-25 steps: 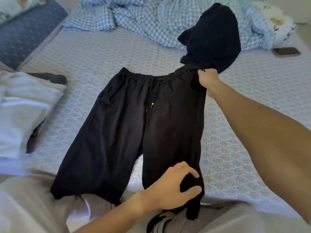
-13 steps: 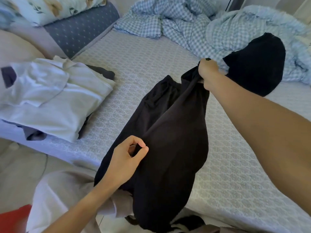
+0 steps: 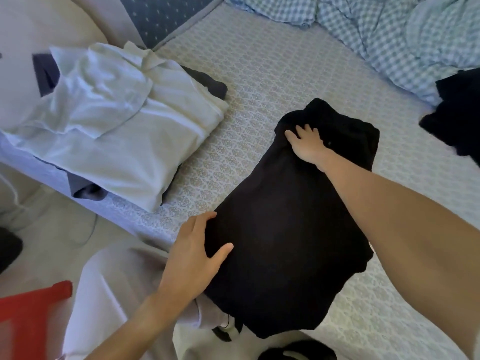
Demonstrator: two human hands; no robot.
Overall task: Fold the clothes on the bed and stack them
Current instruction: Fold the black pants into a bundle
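the black trousers (image 3: 285, 229) lie folded lengthwise on the patterned bed sheet (image 3: 259, 81), one leg over the other, running from the near edge of the bed up and away; their lower end hangs past the mattress edge toward the person's pale-clad lap (image 3: 109, 294); the right hand (image 3: 307, 146) rests flat on the far, waistband end of the trousers, fingers spread wide and fairly straight, palm down on the cloth, nothing curled round it; the fabric lies under the fingers and runs on a little beyond the fingertips; the left hand (image 3: 192, 258) sits at the near left edge of the trousers, thumb stretched out on top of the black cloth, the other fingers laid along the folded edge with their tips on the fabric's side; whether those fingers tuck under the cloth i cannot tell; the hand looks relaxed and broad rather than pinching; to the left on the bed, well apart from the trousers, a stack of folded clothes (image 3: 117, 131) has a white shirt on top and darker pieces showing beneath; at the far right edge another black garment (image 3: 457, 118) lies crumpled against the blue checked blanket (image 3: 376, 29); a red stool (image 3: 28, 315) shows at the lower left on the floor.
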